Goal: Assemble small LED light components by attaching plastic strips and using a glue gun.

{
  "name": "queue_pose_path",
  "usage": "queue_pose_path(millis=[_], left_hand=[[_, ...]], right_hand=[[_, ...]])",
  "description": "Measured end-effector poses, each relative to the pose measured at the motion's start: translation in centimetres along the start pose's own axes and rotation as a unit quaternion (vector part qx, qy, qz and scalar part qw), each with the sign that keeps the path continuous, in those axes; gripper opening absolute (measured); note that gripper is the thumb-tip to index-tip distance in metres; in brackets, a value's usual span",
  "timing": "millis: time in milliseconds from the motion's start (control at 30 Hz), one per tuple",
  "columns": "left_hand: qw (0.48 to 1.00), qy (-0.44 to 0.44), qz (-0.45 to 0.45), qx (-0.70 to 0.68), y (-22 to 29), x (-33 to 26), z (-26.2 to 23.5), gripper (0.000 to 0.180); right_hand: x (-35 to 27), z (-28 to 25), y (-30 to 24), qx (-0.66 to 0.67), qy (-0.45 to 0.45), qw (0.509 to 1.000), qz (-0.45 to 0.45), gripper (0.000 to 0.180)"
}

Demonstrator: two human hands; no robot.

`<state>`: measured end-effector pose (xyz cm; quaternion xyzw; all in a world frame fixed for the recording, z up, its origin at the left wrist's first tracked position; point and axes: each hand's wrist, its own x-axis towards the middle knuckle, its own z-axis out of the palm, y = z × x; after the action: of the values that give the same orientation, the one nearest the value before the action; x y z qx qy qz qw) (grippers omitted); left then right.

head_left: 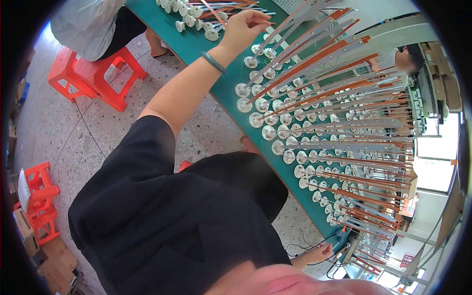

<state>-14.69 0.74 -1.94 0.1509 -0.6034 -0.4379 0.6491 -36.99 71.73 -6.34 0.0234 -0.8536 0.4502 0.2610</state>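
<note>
My left hand (245, 28), with a dark green bangle on its wrist, reaches over the green table (191, 46) at the top. Its fingers curl together beside the end of a pale strip (273, 34); what they hold, if anything, I cannot make out. Long grey strips (290, 44) and orange-brown strips (314, 61) stand in rows to the right of it, with round white bases (243, 90) at their near ends. Low on the right, my right hand (322, 251) is small in view, fingers curled near a blue tool (340, 235). Its grip is hidden.
More white-based strips (189, 20) lie at the table's far left. Black cables (305, 248) hang by my right hand. Red stools (105, 73) stand on the speckled floor at left, one with a seated person (86, 29). Cardboard boxes (56, 263) sit at lower left. Another person (400, 59) is across the table.
</note>
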Motion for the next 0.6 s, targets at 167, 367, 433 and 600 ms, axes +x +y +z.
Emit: queue_pose_path(millis=[167,367,433,600], left_hand=[[0.999,0.002,0.013,-0.033,0.1,0.1,-0.2,0.018],[0.997,0.032,-0.01,-0.067,2.1,-0.9,0.3,0.016],[0.995,0.034,-0.054,-0.073,3.8,-2.0,-0.1,0.02],[0.997,0.034,-0.065,0.022,3.3,-4.6,-1.8,0.029]], right_hand=[[-0.1,-0.1,-1.3,-0.014,0.016,1.0,-0.003,0.023],[0.0,-0.1,-4.1,0.013,0.013,0.999,-0.032,0.023],[-0.1,-0.1,-4.8,0.01,0.015,0.999,-0.04,0.023],[-0.2,0.0,-6.6,0.017,0.004,0.998,-0.065,0.024]])
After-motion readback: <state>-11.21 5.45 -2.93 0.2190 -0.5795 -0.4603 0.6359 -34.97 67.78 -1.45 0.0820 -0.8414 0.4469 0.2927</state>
